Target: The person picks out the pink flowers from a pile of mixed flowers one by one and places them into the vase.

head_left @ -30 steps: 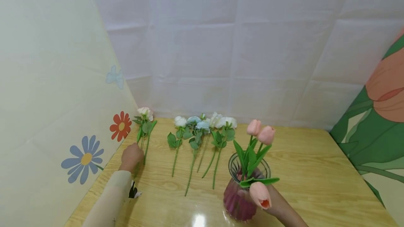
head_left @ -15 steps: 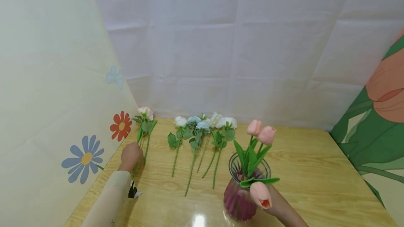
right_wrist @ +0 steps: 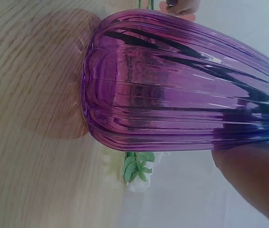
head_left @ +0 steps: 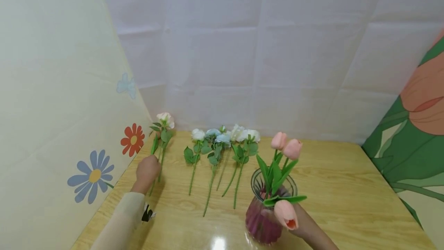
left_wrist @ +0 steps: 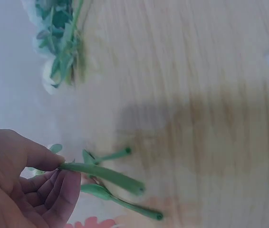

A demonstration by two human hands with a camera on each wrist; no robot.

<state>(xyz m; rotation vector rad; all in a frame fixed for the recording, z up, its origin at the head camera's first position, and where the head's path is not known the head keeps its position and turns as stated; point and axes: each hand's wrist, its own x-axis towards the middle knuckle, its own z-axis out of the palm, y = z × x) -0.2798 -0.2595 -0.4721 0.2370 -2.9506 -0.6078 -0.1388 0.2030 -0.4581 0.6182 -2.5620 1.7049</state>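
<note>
Your left hand (head_left: 148,169) pinches the pale-pink rose (head_left: 165,120) by its stem, thumb to fingers, table's (head_left: 347,188) left side. Your right hand (right_wrist: 251,178), curled, grips the purple ribbed glass vase (head_left: 261,227) holding 3 pink tulips (head_left: 293,149). White roses (head_left: 198,134) lie between.

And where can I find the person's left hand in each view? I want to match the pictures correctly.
Head: left of centre, lower half; left hand.
Left wrist: lower left corner, left hand pinching a green stem.
Right wrist: cut by the top edge, right of centre, left hand beyond the purple vase.
Shared landmark: the red printed flower, near that hand in all three, partly visible in both wrist views.
</note>
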